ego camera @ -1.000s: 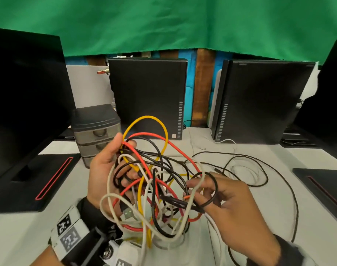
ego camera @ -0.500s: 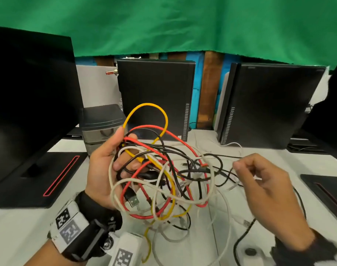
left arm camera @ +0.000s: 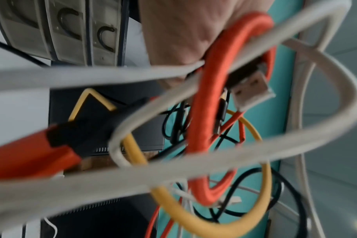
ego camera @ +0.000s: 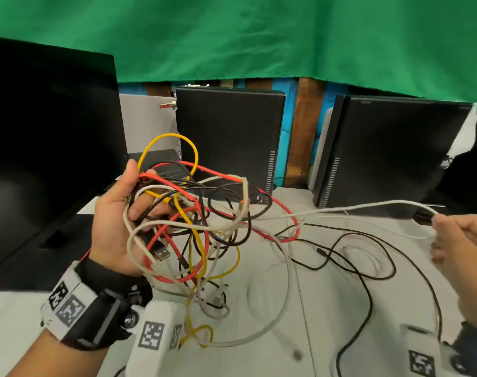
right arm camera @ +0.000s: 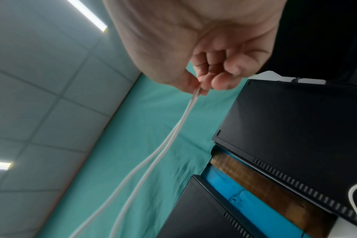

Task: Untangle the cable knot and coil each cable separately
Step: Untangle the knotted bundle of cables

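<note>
Left hand (ego camera: pixel 115 216) clamps cable knot (ego camera: pixel 193 221) above white desk (ego camera: pixel 327 308), fingers curled through loops; right hand (ego camera: pixel 460 240) well right of knot, pinching doubled thin white cable (ego camera: pixel 340 210) drawn taut; risk: harder pull cinches red cable (ego camera: pixel 221 174) and yellow cable (ego camera: pixel 166 137) loops tighter; USB plug (ego camera: pixel 161 253) may snag.
</note>
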Available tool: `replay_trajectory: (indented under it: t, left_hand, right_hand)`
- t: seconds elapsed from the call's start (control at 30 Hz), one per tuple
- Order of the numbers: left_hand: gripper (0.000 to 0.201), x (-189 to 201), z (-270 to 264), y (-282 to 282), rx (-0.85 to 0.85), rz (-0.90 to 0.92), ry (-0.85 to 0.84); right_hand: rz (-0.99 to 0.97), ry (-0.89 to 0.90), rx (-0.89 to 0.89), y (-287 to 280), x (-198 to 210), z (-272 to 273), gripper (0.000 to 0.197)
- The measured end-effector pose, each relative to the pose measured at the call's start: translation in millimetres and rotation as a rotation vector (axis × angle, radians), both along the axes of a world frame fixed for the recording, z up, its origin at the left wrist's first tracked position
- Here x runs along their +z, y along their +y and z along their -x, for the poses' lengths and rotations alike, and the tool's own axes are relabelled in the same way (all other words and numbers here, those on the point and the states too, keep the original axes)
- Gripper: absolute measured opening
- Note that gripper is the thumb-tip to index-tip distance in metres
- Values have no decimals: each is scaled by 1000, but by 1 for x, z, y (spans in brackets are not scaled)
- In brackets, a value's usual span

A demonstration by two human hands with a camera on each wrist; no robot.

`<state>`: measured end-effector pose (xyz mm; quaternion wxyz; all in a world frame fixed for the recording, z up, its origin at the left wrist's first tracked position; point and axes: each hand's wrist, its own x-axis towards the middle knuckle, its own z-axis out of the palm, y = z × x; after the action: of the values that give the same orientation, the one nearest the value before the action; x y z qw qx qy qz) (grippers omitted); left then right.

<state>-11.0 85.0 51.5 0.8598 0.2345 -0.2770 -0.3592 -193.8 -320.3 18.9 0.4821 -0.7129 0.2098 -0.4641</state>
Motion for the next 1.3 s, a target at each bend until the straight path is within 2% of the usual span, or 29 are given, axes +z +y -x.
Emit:
replay_trajectory:
  t: [0.07,0.2,0.27,0.33,0.4,0.5,0.57,0.63,0.7,0.8,0.9,1.0,1.07,1.1,1.17,1.23,1.3]
  left_hand:
    - [68,-2,-3,3,52,-13,-10]
    - [60,-1,-7,10,-36,47,25]
    - [53,1,-7,10,26,67,21]
    - [57,1,-3,6,149,-2,36]
    - [66,0,0,2,280,-121,76]
    - [73,2,7,-8,316,-183,91]
    - [68,3,11,-12,326,-202,45]
    - [56,3,12,-14,277,-158,17]
    - [45,1,11,-14,154,-63,26]
    - [47,-1,10,-15,-22,23,28]
    - [47,-3,11,-14,-161,88,15]
    - [61,-3,12,-14,-161,43,8]
    - [72,-4,13,-16,-82,-39,-21]
    - [72,-4,14,-16,-22,-80,-43]
    - [66,-3,15,-17,-109,-9,-17]
    - [55,2,15,-17,-173,93,26]
    - [54,8,15,-12,-134,101,21]
  right_hand:
    - [-47,15,-4,-5,-3,-1,21]
    - [-122,3,-95,-12,-3,-1,31]
    - [-127,-8,-114,-11,0,1,32]
    - [-123,-7,-121,-3,3,4,25]
    - [-134,-8,-69,10,10,6,17]
    - [-166,17,126,28,18,6,29]
    - [-113,76,163,41,19,3,20]
    - [73,201,126,55,17,0,12]
    - [256,273,161,73,11,-4,19]
    - [296,285,329,110,3,-7,21]
    - [240,251,509,142,-4,-7,22]
    - [222,206,606,165,-14,-5,23]
    - [311,236,606,177,-25,-6,31]
    - [380,263,594,181,-32,-8,39]
    - [483,306,587,186,-41,-11,46]
    - [450,284,616,187,-41,-13,33]
    - [347,182,636,180,-28,-13,13]
